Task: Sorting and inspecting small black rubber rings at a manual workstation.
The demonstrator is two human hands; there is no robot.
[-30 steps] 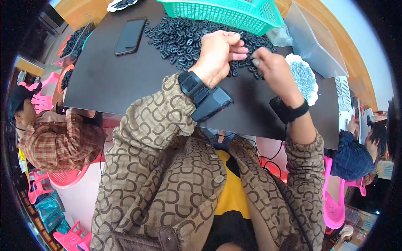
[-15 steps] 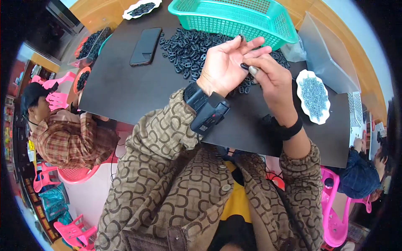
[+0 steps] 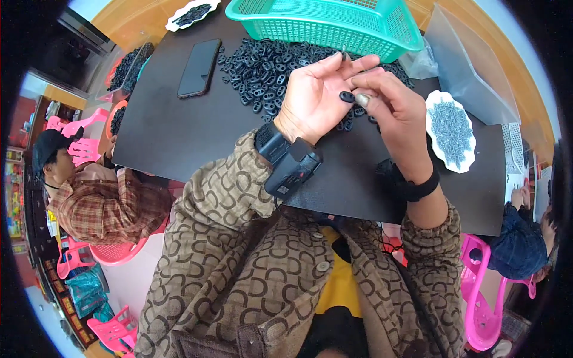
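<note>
Palm up above the table, my left hand (image 3: 313,98) is partly curled, its thumb tip close to the index finger. Something tiny and thin seems to stick up at the thumb tip, too small to name. My right hand (image 3: 397,113) has thumb and fingers pinched on a small black oval piece (image 3: 347,96) with holes, against the left hand's fingers. Behind and beneath the hands spreads a pile of similar black oval pieces (image 3: 256,74). To the right, a white scalloped dish (image 3: 434,136) holds many small silvery metal parts (image 3: 452,132).
A green plastic basket (image 3: 316,33) stands behind the pile, beside a clear plastic bin (image 3: 471,77). A phone (image 3: 199,68) lies left on the dark table (image 3: 161,125); another white dish (image 3: 173,25) with black parts is behind it. People sit at both sides near pink chairs (image 3: 477,310).
The right hand has shifted slightly to the right, and the black oval piece has turned to show its face with holes. The left hand has hardly moved. The whole view has shifted a little.
</note>
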